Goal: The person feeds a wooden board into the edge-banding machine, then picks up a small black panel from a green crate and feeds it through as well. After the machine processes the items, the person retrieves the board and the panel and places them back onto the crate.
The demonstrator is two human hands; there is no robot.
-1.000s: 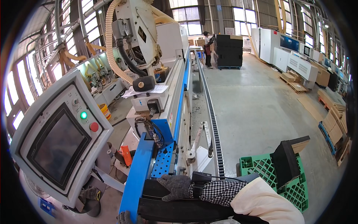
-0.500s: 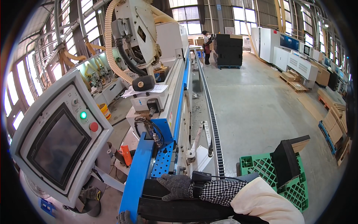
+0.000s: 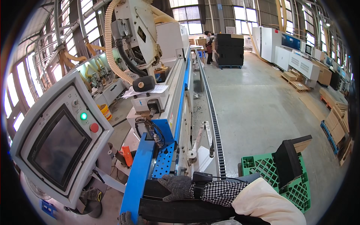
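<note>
A long black panel (image 3: 180,212) lies across the near end of the machine, its left end against a blue guide bar (image 3: 139,168). My right hand (image 3: 177,188), in a grey knitted glove, rests flat on the black surface with fingers stretched toward the bar. At the lower edge my left hand (image 3: 127,218), also gloved, shows only in part. Its fingers are bent round the panel's left corner near the bar's end; the rest is cut off. Just beyond the right hand is a blue perforated plate (image 3: 163,162).
A control console (image 3: 60,142) with a dark screen, lit green button and red button stands at left. A roller rail (image 3: 212,112) runs away beside the machine. On the right, a green plastic pallet (image 3: 258,167) bears a black piece (image 3: 287,163). Another person (image 3: 209,47) stands near a black stack (image 3: 229,50).
My hands and the black panel have not visibly moved. The distant person has shifted slightly beside the black stack.
</note>
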